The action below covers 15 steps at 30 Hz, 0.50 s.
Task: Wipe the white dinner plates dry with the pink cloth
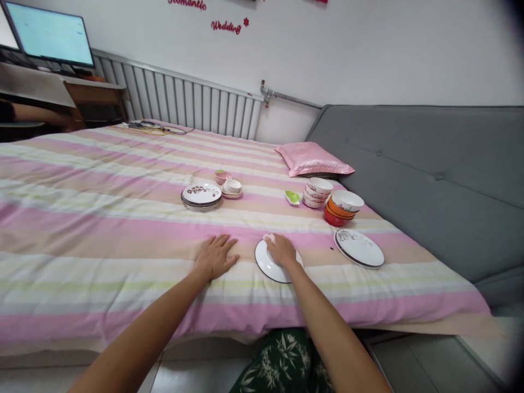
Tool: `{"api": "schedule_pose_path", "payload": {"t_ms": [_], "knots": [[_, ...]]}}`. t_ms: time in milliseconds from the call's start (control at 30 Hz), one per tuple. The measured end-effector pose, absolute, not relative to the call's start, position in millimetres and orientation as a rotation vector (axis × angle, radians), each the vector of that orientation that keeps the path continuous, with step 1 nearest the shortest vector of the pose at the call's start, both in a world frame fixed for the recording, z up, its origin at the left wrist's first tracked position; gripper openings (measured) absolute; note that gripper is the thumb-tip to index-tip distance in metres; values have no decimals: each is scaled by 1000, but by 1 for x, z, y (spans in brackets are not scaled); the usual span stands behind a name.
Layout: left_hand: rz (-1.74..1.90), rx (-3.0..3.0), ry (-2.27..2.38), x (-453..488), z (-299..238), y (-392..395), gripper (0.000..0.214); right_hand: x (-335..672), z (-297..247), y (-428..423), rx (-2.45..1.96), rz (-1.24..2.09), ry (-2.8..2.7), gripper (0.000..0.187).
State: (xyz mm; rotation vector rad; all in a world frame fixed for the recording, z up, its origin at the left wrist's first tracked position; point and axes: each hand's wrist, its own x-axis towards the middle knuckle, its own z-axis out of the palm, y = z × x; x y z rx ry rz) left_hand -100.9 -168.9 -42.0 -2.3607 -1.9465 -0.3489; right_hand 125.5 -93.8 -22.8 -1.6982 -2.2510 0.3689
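Observation:
My left hand lies flat on the striped bedsheet, fingers spread, holding nothing. My right hand is closed on a small white cloth or tissue and presses it onto a white plate lying on the bed in front of me. The hand covers the plate's far right part.
A patterned plate lies to the right. Stacked bowls, more bowls, a green dish, a plate stack, small dishes and a pink pillow lie farther back. A grey sofa borders the bed on the right.

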Motion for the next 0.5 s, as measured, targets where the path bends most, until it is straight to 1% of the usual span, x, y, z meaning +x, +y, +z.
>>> {"api": "schedule_pose_path", "payload": {"t_ms": [233,500], "knots": [[-361,-2373,-1952,-102,-42,-169,55,146,-28,-86,-1949,464,-2066,49],[-368,-2371,-1933,-102,-42,-169,56,148,-29,-85,-2046,454,-1964,51]]}}
